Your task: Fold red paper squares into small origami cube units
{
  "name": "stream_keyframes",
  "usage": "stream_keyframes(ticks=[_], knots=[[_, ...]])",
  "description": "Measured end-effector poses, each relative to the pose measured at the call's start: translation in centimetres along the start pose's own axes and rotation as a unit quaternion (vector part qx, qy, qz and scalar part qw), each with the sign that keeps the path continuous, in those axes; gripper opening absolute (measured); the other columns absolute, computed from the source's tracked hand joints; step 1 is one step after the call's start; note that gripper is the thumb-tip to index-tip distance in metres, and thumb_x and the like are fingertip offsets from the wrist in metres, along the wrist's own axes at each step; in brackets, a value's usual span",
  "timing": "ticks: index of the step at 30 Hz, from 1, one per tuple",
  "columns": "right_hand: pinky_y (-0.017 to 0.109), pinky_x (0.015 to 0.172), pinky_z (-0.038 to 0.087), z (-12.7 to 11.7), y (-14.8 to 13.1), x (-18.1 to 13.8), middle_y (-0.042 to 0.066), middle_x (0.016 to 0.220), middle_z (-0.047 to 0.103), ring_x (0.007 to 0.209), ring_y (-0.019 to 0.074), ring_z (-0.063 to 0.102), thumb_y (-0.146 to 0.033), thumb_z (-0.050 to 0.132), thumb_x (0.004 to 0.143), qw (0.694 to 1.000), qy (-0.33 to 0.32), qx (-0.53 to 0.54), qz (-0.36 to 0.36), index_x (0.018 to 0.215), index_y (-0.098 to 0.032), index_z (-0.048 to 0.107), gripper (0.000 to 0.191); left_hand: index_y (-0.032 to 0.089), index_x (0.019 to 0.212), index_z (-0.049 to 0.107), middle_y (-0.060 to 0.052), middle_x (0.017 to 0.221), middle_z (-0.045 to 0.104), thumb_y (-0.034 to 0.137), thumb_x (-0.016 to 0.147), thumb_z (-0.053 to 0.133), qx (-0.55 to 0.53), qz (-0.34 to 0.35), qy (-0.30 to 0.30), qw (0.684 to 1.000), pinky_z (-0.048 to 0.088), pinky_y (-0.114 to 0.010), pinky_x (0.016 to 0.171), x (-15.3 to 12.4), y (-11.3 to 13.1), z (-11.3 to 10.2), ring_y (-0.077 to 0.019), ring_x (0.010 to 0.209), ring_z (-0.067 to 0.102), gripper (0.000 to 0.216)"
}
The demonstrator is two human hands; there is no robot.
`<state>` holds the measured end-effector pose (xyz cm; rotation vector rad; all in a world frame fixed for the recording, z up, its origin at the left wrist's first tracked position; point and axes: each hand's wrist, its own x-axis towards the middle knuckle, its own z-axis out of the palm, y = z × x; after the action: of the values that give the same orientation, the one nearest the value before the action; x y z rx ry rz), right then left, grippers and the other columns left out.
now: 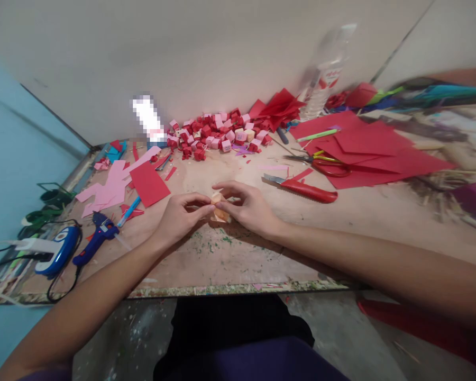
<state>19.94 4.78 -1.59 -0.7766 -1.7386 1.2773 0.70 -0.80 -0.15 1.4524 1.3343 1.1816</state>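
Observation:
Between the fingertips of both hands is a small piece of folded peach-coloured paper (pixel 221 214), held just above the wooden tabletop. My left hand (pixel 184 216) pinches it from the left with thumb and forefinger. From the right, my right hand (pixel 248 207) grips the same piece with its thumb and curled fingers. Part of the paper is hidden by the fingers. Right of my right hand lies a red-handled utility knife (pixel 307 189), blade showing. A red paper rectangle (pixel 149 183) lies beyond my left hand, beside pink paper cut-outs (pixel 109 188).
A heap of small red and pink paper cubes (pixel 222 132) lies along the wall. Red paper sheets (pixel 373 153), scissors (pixel 325 163) and a plastic bottle (pixel 325 79) are at right. A blue glue gun (pixel 97 238) and power strip (pixel 59 251) sit at left.

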Motion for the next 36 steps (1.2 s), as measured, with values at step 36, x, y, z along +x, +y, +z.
stream_keyframes(ticks=[36], knots=[[0.038,0.08,0.062,0.2,-0.7,-0.3,0.006,0.094,0.078,0.085,0.0219,0.074,-0.033,0.075,0.092,0.998,0.011,-0.047,0.028,0.094,-0.021,0.073,0.012,0.018,0.09,0.078,-0.004,0.088,0.079,0.03,0.09,0.073,0.122,0.061,0.053,0.989,0.061,-0.027,0.07,0.0,0.3,-0.6,-0.0185,0.077,0.075,0.013]])
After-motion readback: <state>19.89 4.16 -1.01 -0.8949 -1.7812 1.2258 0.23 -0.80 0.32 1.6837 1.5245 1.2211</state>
